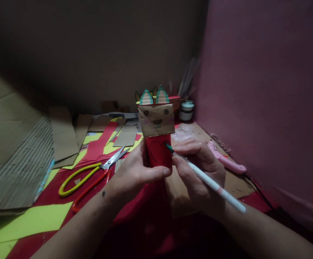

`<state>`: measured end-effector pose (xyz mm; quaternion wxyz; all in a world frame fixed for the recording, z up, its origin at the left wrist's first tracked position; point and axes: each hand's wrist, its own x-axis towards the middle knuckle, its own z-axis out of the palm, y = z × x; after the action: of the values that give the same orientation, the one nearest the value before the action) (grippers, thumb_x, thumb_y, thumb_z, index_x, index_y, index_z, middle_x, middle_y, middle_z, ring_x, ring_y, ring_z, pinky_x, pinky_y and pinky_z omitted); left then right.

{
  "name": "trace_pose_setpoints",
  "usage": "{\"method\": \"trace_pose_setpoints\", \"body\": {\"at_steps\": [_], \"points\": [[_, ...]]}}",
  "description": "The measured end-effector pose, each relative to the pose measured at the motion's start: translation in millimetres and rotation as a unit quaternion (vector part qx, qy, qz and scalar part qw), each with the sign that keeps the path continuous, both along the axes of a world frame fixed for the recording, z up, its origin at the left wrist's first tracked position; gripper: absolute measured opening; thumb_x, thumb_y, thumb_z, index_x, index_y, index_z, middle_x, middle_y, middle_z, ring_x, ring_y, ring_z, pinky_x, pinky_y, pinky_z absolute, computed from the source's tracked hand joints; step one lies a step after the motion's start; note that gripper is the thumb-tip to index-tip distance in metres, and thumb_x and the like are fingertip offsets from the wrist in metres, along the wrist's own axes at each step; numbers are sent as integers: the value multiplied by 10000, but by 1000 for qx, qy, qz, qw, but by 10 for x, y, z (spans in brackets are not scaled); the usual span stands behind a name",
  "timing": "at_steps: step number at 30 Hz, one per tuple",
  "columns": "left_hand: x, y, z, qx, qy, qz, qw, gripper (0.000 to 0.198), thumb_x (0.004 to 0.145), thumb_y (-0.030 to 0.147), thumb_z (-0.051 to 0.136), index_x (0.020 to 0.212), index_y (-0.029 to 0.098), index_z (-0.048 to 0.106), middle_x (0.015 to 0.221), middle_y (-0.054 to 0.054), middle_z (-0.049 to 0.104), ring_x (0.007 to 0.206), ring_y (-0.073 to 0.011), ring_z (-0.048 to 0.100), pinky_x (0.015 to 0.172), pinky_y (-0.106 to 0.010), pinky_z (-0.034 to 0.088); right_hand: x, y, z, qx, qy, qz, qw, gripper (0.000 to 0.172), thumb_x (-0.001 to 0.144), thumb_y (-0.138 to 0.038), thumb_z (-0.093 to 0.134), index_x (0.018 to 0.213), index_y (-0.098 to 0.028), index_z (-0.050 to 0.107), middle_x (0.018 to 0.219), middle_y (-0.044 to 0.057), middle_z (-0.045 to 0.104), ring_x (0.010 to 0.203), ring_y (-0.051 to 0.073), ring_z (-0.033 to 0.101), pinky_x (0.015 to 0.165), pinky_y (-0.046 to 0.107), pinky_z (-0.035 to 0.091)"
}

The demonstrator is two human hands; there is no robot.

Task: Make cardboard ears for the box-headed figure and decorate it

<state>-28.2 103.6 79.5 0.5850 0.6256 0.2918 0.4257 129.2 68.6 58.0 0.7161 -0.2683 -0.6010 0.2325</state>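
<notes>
Red worktop beside a pink wall: the green-tipped marker is touching the eared cardboard-and-paper figure.
The left hand is grasping the figure upright by its red body; the right hand is pinching the marker, its tip at the heart outline. Ears and face are already showing detail; the heart is appearing unfilled, its closure untold at the tip. Scissors are lying left of the figure, a pink corded tool right of it.

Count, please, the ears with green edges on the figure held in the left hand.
2: left ear and right ear, as pictured, both above the brown face. Neither seems hidden.
</notes>
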Motion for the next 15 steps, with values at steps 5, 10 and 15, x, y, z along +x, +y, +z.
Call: {"method": "trace_pose_setpoints", "body": {"at_steps": [5, 10, 15], "points": [[10, -3, 26, 10, -1, 0, 1000, 507, 709, 157, 821, 1175, 237, 638, 1161, -20, 749, 1150, -286, 675, 900, -333, 527, -3, -15, -4, -37, 21, -19, 999, 224, 854, -82, 686, 972, -271, 713, 835, -22, 644, 708, 138, 596, 608, 283, 483], [22, -7, 33, 17, 3, 8, 1000, 481, 712, 162, 824, 1154, 226, 646, 1128, -33, 759, 1103, -290, 690, 894, -351, 528, 10, -18, -3, -46, 18, -30, 998, 208, 842, -101, 702, 974, -261, 706, 839, -14, 656, 727, 150, 620, 620, 292, 495], [33, -20, 40, 2, -12, 7, 1000, 563, 694, 173, 841, 1212, 208, 625, 1216, -60, 743, 1176, -320, 668, 907, -352, 530, 9, 15, 15, 14, -6, -25, 1000, 236, 839, -50, 669, 947, -256, 710, 855, -13, 637, 778, 151, 600, 683, 306, 488]]}}
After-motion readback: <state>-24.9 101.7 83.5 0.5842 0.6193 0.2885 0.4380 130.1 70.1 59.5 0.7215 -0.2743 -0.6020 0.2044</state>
